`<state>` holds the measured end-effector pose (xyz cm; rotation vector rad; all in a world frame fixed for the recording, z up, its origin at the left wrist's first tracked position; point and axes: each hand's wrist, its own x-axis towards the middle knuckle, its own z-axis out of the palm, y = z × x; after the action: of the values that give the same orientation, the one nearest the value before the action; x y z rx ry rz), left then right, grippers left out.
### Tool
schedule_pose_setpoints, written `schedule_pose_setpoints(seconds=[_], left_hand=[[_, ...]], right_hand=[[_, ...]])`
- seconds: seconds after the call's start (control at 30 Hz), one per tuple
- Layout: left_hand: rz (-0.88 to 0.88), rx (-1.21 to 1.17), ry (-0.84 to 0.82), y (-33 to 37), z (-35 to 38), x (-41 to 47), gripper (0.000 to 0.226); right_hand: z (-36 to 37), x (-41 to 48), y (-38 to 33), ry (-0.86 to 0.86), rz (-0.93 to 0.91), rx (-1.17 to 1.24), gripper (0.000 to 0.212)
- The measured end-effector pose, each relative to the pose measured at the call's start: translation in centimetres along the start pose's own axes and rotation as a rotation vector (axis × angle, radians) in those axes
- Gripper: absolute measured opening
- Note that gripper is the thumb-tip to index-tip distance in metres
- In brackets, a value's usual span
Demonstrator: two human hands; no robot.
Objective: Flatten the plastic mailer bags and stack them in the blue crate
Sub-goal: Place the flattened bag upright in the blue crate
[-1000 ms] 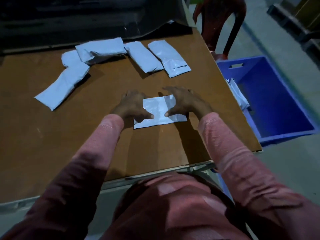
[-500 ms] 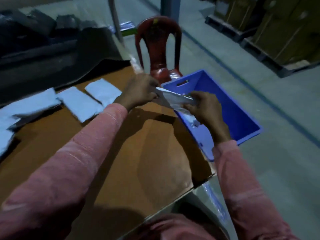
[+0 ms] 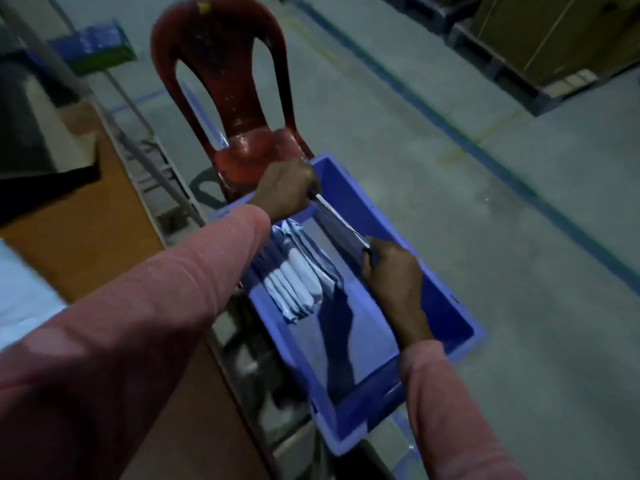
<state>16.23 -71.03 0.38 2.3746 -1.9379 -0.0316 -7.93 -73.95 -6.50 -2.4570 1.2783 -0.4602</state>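
From the head camera: a second ago this mailer bag [image 3: 337, 221] lies on the table [image 3: 83, 216] under both my palms, being pressed flat. Half a second ago I have it lifted and am swinging it past the table's edge. Now it hangs inside the blue crate [image 3: 349, 434], stretched between my two hands and turned nearly edge-on, so I see little more than its thin pale rim.

My left hand [image 3: 287, 188] pinches the far end, fingers curled over it near the crate's far corner. My right hand [image 3: 391, 268] pinches the near end, fingers curled round that edge. Neither hand has let go, and the bag does not look to be resting on anything yet.

Just beside it, against the crate wall nearest the table, is the stack of flattened bags [image 3: 298, 278], leaning in overlapping layers. So I judge the flattening of this one done and only its placing left: lower it onto or against that stack, then release.

At the left edge a pale blurred shape lies on the table, probably more bags waiting.
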Motion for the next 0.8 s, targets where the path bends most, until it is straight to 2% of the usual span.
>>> schedule_pose_setpoints(seconds=[0.23,0.43,0.53,0.6,0.7,0.8], left_hand=[[-0.034,0.035,-0.146,-3.4,10.2,3.5,0.027],[-0.043,0.092,-0.274,-5.1,14.3,4.1,0.03],[-0.033,0.055,-0.287,-5.4,15.3,3.2,0.031],[0.039,0.012,-0.24,-5.1,16.2,2.6,0.027],[0.181,-0.027,-0.208,-4.2,18.4,1.8,0.032],[0.203,0.05,-0.356,-3.5,19.6,0.8,0.05]], right_hand=[[10.6,2.4,2.1,-0.197,0.067,-0.043,0.002],[15.3,2.9,2.7,-0.309,0.052,-0.016,0.01],[16.1,2.4,2.8,-0.344,-0.029,0.002,0.013],[16.4,2.1,3.0,-0.384,-0.038,0.036,0.02],[16.7,2.2,3.2,-0.462,0.028,0.216,0.035],[16.7,2.6,3.7,-0.528,0.188,0.454,0.05]])
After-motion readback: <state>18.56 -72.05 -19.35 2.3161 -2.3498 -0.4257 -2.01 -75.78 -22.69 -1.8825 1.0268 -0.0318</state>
